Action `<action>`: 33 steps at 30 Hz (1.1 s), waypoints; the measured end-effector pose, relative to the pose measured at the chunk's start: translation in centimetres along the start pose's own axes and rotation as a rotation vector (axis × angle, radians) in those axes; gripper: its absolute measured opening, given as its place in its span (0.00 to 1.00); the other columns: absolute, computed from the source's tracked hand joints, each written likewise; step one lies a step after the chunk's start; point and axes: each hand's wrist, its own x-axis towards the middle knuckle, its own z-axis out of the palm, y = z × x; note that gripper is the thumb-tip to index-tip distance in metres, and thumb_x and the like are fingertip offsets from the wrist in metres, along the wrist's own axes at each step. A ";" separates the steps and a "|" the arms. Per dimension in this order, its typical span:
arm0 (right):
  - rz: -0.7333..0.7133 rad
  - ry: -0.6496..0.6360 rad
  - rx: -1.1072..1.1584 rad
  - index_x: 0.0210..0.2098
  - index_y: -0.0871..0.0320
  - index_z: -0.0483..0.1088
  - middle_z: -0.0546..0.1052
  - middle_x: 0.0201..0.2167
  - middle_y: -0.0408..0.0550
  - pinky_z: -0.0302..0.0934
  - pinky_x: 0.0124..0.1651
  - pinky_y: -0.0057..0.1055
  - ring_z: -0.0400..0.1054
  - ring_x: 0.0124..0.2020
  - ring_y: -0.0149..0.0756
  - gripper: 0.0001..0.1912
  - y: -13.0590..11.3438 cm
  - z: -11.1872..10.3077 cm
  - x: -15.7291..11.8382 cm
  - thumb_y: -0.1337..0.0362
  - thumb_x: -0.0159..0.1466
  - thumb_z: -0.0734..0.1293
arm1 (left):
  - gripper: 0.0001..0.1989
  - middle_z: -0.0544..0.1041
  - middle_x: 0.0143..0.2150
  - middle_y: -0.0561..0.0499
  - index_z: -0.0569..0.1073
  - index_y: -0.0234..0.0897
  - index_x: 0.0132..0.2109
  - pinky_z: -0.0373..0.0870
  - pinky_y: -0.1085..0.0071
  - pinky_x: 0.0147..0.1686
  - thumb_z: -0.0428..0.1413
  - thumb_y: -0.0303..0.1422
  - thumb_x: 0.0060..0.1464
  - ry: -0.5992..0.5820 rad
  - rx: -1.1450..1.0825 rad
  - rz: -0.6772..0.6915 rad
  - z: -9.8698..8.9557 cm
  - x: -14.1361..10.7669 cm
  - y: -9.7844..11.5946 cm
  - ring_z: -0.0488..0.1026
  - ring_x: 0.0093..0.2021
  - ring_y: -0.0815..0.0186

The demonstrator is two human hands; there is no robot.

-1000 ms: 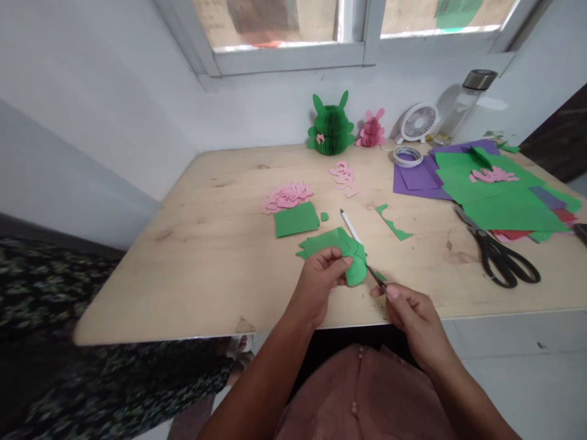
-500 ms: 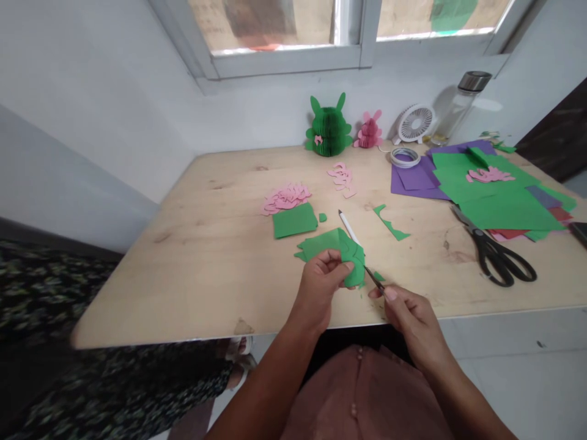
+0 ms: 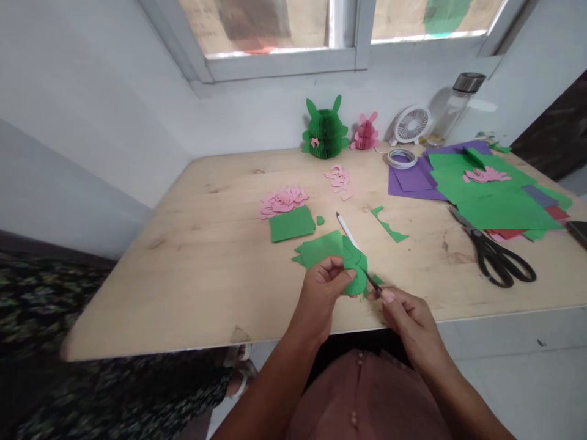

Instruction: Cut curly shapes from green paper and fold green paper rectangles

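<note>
Near the table's front edge my left hand (image 3: 323, 293) pinches a small green paper piece (image 3: 355, 278) with curved drawn lines and a rounded lower edge. My right hand (image 3: 406, 311) holds small dark scissors (image 3: 375, 283), whose blades touch the right side of that paper. Their handles are mostly hidden by my fingers. Behind the held piece lie more green paper (image 3: 323, 246) and a white pen (image 3: 347, 230). A green rectangle (image 3: 292, 224) rests to the left, beside a heap of pink cutouts (image 3: 284, 201).
A curved green scrap (image 3: 389, 226) and large black scissors (image 3: 498, 253) lie to the right. Farther back are coloured sheets (image 3: 495, 201), tape (image 3: 402, 159), a fan (image 3: 411, 125), a bottle (image 3: 456, 110), and green (image 3: 325, 131) and pink (image 3: 365, 133) paper figures. A person's patterned clothing (image 3: 119, 391) shows at left.
The small scissors have cut further along the green paper's edge, which now looks rounder at the bottom. A strip hangs by the blades. The camera view has shifted slightly.
</note>
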 end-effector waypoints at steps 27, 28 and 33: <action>-0.013 0.099 0.192 0.23 0.59 0.74 0.60 0.15 0.36 0.39 0.19 0.25 0.44 0.18 0.24 0.11 -2.1 -0.3 2.6 0.57 0.53 0.73 | 0.07 0.67 0.21 0.54 0.75 0.35 0.24 0.57 0.75 0.23 0.63 0.34 0.41 -0.428 0.474 -0.112 -1.5 1.6 3.5 0.61 0.22 0.72; -0.012 0.104 0.205 0.21 0.59 0.72 0.59 0.14 0.36 0.39 0.19 0.25 0.44 0.17 0.24 0.12 -2.1 -0.2 2.7 0.58 0.52 0.73 | 0.08 0.66 0.20 0.54 0.74 0.35 0.23 0.57 0.76 0.22 0.63 0.34 0.41 -0.446 0.493 -0.108 -1.4 1.7 3.5 0.60 0.22 0.72; 0.010 0.198 0.338 0.20 0.59 0.67 0.57 0.15 0.34 0.37 0.19 0.26 0.43 0.17 0.23 0.14 -1.6 0.5 2.8 0.59 0.52 0.73 | 0.09 0.67 0.21 0.54 0.74 0.35 0.25 0.59 0.76 0.22 0.63 0.36 0.42 -0.401 0.491 -0.118 -1.5 1.9 3.1 0.61 0.22 0.73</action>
